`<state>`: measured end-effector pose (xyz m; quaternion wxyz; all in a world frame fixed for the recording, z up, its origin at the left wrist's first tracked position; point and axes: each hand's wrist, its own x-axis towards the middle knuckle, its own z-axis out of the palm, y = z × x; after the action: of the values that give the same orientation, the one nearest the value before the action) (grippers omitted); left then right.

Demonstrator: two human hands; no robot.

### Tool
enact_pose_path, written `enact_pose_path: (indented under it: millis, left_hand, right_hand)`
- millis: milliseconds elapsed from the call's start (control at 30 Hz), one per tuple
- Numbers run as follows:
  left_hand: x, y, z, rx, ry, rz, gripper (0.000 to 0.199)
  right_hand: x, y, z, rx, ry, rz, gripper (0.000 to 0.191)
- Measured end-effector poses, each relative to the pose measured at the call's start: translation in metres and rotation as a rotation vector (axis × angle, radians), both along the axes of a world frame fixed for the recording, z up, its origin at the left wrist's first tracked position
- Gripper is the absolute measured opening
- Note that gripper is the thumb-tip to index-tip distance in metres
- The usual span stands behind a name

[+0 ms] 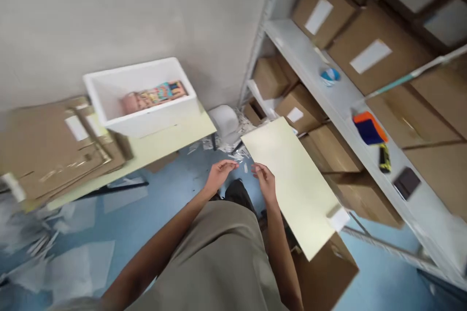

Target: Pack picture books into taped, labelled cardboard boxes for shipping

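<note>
Above the floor in front of my body, my left hand (220,175) has its thumb and fingers pinched together, pointing right. A short gap away, my right hand (266,181) is curled, its fingertips pressed together beside the edge of a pale yellow tabletop (292,170). Anything between the fingers of either hand is too small or blurred to make out. On the left table, a white open bin (146,126) holds what look like baby dolls (156,96) in colourful clothes. A small white box (337,217) sits at the yellow tabletop's near right corner.
Flattened cardboard boxes (54,150) lie on the left table. Shelves (314,63) on the right carry cartons (379,51), a blue ball (330,75) and a dark wallet-like item (406,182). Paper scraps and plastic sheets (80,267) litter the blue floor.
</note>
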<state>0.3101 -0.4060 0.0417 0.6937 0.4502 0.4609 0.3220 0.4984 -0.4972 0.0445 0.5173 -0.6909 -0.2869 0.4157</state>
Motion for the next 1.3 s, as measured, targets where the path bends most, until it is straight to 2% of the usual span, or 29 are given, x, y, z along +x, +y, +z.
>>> enact_pose_path:
  millis: [100, 200, 267, 367, 433, 500, 600, 667, 767, 867, 967, 1067, 1167, 1300]
  left_hand:
    - [-0.048, 0.030, -0.003, -0.017, 0.056, 0.233, 0.035]
    - [-0.093, 0.065, -0.005, -0.003, 0.142, 0.409, 0.043]
    - [-0.122, 0.097, -0.005, 0.060, 0.207, 0.503, 0.050]
    - [-0.164, 0.165, 0.000, 0.246, 0.368, 0.623, 0.057]
    - [-0.186, 0.217, 0.002, 0.361, 0.584, 0.635, 0.056]
    - [-0.199, 0.268, 0.001, 0.409, 0.806, 0.601, 0.054]
    - [-0.199, 0.328, -0.010, 0.286, 1.120, 0.429, 0.050]
    - [-0.192, 0.350, -0.021, 0.132, 1.281, 0.367, 0.048]
    - [-0.182, 0.363, -0.036, -0.029, 1.405, 0.393, 0.048]
    - [-0.182, 0.364, -0.046, -0.072, 1.429, 0.392, 0.045]
    - [-0.185, 0.364, -0.051, -0.076, 1.420, 0.375, 0.041]
    - [-0.188, 0.365, -0.052, -0.059, 1.375, 0.366, 0.041]
    - [-0.188, 0.365, -0.051, -0.042, 1.322, 0.351, 0.044]
    - [-0.189, 0.364, -0.049, -0.018, 1.289, 0.320, 0.047]
  right_hand:
    - [-0.034, 0.070, 0.008, 0.005, -0.001, 0.190, 0.052]
    - [-0.066, 0.135, 0.009, 0.013, -0.003, 0.360, 0.055]
    - [-0.086, 0.179, 0.009, 0.053, -0.022, 0.462, 0.055]
    - [-0.114, 0.252, 0.013, 0.148, -0.126, 0.608, 0.051]
    - [-0.134, 0.304, 0.017, 0.200, -0.234, 0.698, 0.046]
    - [-0.156, 0.357, 0.019, 0.225, -0.354, 0.788, 0.038]
    - [-0.188, 0.431, 0.012, 0.199, -0.537, 0.921, 0.029]
    - [-0.205, 0.470, -0.002, 0.142, -0.634, 1.002, 0.028]
    - [-0.220, 0.504, -0.027, 0.003, -0.728, 1.079, 0.028]
    - [-0.225, 0.513, -0.045, -0.122, -0.790, 1.090, 0.030]
    - [-0.227, 0.516, -0.053, -0.184, -0.770, 1.089, 0.030]
    - [-0.232, 0.531, -0.063, -0.256, -0.669, 1.076, 0.027]
    - [-0.243, 0.553, -0.076, -0.395, -0.499, 1.024, 0.022]
    - [-0.260, 0.568, -0.087, -0.535, -0.287, 0.919, 0.026]
